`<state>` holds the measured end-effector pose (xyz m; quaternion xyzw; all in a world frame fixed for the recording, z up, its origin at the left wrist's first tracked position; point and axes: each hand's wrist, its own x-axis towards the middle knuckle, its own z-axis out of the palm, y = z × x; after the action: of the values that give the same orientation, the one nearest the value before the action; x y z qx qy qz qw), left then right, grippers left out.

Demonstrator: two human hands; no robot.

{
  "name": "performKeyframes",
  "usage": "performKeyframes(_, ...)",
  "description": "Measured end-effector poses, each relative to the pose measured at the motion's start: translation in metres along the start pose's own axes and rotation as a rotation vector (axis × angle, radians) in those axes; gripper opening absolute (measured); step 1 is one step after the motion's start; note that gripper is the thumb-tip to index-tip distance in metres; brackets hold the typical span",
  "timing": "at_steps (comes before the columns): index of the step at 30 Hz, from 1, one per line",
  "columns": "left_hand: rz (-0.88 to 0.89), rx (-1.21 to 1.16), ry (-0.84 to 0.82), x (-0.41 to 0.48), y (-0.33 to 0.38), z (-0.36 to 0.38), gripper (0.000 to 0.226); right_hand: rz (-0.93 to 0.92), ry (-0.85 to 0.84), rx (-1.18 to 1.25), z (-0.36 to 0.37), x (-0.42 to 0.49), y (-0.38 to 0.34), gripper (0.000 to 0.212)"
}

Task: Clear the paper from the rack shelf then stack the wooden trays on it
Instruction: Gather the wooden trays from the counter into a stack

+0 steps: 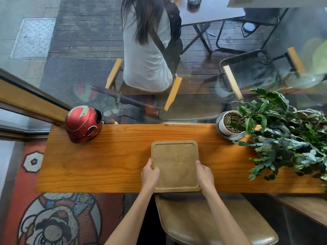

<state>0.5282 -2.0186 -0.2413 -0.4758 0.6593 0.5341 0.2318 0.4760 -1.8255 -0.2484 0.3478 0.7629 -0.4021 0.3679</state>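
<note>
A pale square wooden tray (175, 161) with rounded corners lies flat on the orange wooden counter (106, 161), its near edge at the counter's front edge. My left hand (150, 175) grips the tray's left rim, thumb on top. On the right rim my right hand (205, 175) holds on the same way. No rack shelf and no paper are in view.
A red helmet (83, 123) sits at the counter's back left. At the back right stands a white potted plant (230, 123), its leaves (286, 138) spreading over the right end. A brown padded stool (212, 220) is below the counter. Behind the glass a person sits on a chair.
</note>
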Motion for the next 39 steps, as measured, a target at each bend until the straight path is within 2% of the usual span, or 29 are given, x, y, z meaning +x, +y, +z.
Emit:
performKeyframes(4,-0.008,0.035,0.009,0.006,-0.001,0.001,0.058,0.004,-0.033,-0.008,-0.005,-0.002,-0.005,0.054)
performKeyframes(6,-0.01,0.059,0.001,0.008,0.005,-0.002,0.057,0.016,-0.063,-0.027,-0.011,0.0,-0.013,0.058)
performKeyframes(9,-0.016,0.051,-0.002,0.018,0.021,-0.007,0.063,-0.068,-0.035,0.019,-0.015,0.005,-0.035,0.068)
performKeyframes(12,-0.042,0.071,-0.052,0.025,0.043,-0.006,0.064,-0.091,-0.035,0.087,-0.014,0.009,-0.061,0.058)
performKeyframes(14,-0.049,0.088,-0.033,0.029,0.05,-0.004,0.059,-0.04,-0.071,0.097,-0.011,0.009,-0.074,0.053)
performKeyframes(19,-0.081,0.004,-0.015,0.034,0.057,-0.006,0.025,0.022,-0.056,0.064,-0.006,0.023,-0.073,0.069)
performKeyframes(21,-0.088,-0.011,-0.006,0.032,0.056,-0.007,0.021,0.055,-0.067,0.069,-0.01,0.022,-0.074,0.069)
performKeyframes(24,-0.1,0.024,0.006,0.024,0.051,-0.005,0.038,0.083,-0.129,0.058,-0.016,0.016,-0.07,0.067)
performKeyframes(28,-0.089,0.008,-0.021,0.024,0.038,0.0,0.037,0.004,-0.169,0.037,-0.011,0.007,-0.054,0.033)
performKeyframes(29,-0.095,-0.006,-0.015,0.025,0.036,0.001,0.039,-0.027,-0.15,0.038,-0.008,0.006,-0.051,0.03)
performKeyframes(33,-0.134,-0.086,0.064,0.03,0.036,0.005,0.034,-0.078,-0.042,0.003,0.005,0.007,-0.044,0.037)
performKeyframes(36,-0.101,-0.105,0.16,0.031,0.035,0.004,0.044,-0.131,0.051,-0.037,0.006,0.003,-0.038,0.053)
performKeyframes(39,-0.044,-0.116,0.194,0.025,0.038,-0.004,0.054,-0.187,0.125,0.003,0.001,-0.008,-0.033,0.055)
